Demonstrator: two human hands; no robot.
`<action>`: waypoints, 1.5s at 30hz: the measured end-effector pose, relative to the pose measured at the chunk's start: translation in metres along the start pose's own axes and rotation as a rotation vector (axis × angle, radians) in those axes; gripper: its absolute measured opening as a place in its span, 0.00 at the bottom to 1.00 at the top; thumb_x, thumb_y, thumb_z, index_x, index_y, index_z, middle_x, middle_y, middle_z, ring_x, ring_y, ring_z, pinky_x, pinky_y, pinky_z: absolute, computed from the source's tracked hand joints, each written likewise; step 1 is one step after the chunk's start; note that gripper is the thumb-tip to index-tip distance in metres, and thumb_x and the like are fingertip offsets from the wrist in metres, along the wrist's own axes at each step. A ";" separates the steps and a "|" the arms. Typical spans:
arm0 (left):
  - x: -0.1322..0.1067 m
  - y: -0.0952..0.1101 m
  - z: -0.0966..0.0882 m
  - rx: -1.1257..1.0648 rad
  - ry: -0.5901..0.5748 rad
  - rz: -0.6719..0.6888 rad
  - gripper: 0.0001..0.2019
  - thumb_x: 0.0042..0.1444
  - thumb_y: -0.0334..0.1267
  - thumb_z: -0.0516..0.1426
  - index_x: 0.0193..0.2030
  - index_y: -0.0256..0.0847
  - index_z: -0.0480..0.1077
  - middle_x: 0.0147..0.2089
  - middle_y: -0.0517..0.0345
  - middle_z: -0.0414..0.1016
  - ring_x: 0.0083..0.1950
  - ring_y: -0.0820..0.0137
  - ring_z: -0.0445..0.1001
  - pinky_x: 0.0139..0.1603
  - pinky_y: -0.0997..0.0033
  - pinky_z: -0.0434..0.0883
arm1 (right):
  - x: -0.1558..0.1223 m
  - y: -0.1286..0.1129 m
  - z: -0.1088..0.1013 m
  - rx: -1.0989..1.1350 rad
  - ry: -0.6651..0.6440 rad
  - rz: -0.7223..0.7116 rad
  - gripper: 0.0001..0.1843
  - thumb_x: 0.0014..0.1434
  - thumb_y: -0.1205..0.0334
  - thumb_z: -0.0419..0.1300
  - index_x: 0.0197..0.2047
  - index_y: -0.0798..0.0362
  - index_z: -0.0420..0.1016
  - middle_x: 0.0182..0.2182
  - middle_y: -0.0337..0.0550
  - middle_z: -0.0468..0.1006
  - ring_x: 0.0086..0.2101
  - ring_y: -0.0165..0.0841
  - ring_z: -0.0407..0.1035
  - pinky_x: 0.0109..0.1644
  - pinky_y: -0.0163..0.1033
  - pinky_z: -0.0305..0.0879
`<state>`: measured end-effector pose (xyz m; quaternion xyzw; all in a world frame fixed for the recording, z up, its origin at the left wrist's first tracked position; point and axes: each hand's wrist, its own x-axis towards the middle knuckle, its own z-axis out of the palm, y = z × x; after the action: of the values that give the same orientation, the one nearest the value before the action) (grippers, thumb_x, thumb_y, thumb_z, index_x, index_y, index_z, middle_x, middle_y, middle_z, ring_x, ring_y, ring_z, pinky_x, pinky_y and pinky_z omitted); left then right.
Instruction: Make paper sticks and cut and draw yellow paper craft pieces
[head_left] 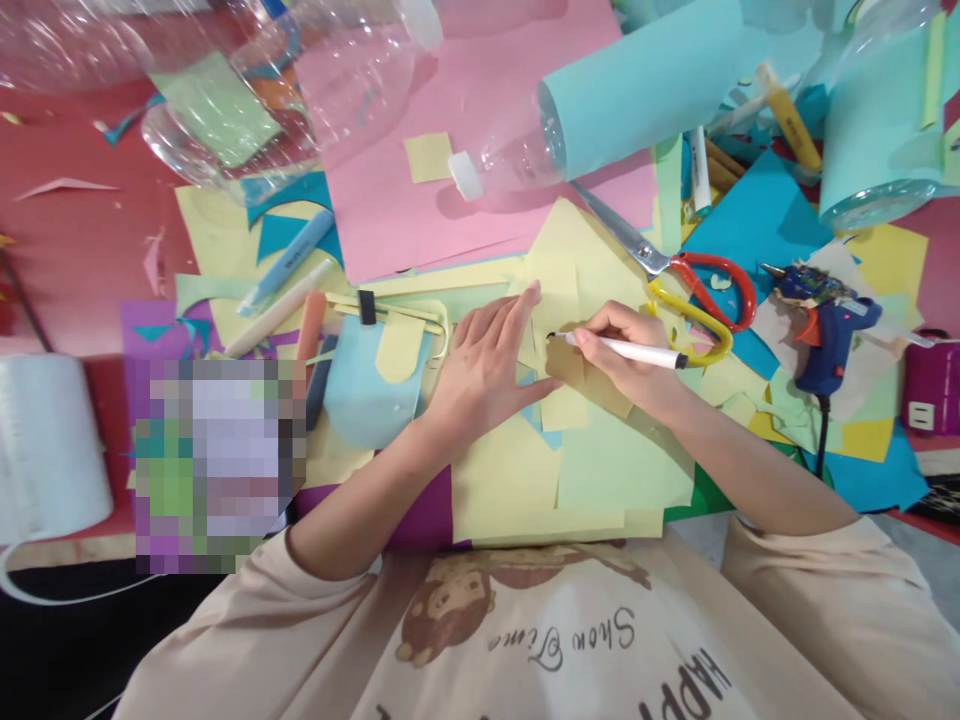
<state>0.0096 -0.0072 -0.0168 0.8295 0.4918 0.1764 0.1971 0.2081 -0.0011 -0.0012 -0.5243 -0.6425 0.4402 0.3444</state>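
Note:
My right hand (626, 350) grips a white marker pen (643, 352) with a dark end, its tip on or just above a pale yellow paper strip (561, 402). To the left, my left hand (491, 360) lies with fingers stretched out, thumb and fingertips at the strip's left edge. Larger yellow sheets (506, 500) and a light green sheet (626, 465) spread beneath. Scissors (660, 262) with red and yellow handles rest just beyond my right hand. A blue paper piece (375, 385) with a rounded yellow tab sits beside my left wrist.
A plastic bottle (517, 160) wrapped in turquoise paper lies on a pink sheet (480, 60). Clear bottles (367, 70) crowd the back left. At right are a blue glue gun (825, 340) with a cord and another wrapped bottle (870, 150). A white cylinder (49, 450) stands left.

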 end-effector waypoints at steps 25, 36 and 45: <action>0.002 0.003 -0.003 0.001 -0.023 -0.006 0.45 0.52 0.45 0.62 0.71 0.41 0.43 0.64 0.44 0.67 0.65 0.53 0.64 0.63 0.50 0.62 | 0.001 -0.004 -0.002 -0.022 -0.130 0.011 0.13 0.59 0.55 0.59 0.28 0.54 0.68 0.19 0.34 0.67 0.21 0.23 0.57 0.23 0.31 0.52; 0.001 0.002 -0.003 0.012 -0.014 0.008 0.43 0.51 0.43 0.62 0.70 0.40 0.44 0.64 0.45 0.67 0.65 0.53 0.64 0.62 0.51 0.63 | 0.002 -0.003 -0.003 -0.024 -0.170 0.000 0.16 0.59 0.54 0.59 0.24 0.53 0.65 0.17 0.32 0.61 0.19 0.23 0.52 0.22 0.32 0.49; 0.001 0.002 -0.003 0.001 -0.026 -0.004 0.44 0.51 0.44 0.62 0.71 0.41 0.43 0.64 0.45 0.67 0.65 0.54 0.64 0.63 0.52 0.62 | 0.001 -0.002 -0.004 0.003 -0.157 0.006 0.16 0.57 0.57 0.59 0.22 0.53 0.63 0.16 0.31 0.59 0.18 0.22 0.50 0.21 0.32 0.47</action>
<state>0.0103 -0.0066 -0.0135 0.8310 0.4909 0.1647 0.2034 0.2113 0.0010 0.0018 -0.4894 -0.6653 0.4819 0.2926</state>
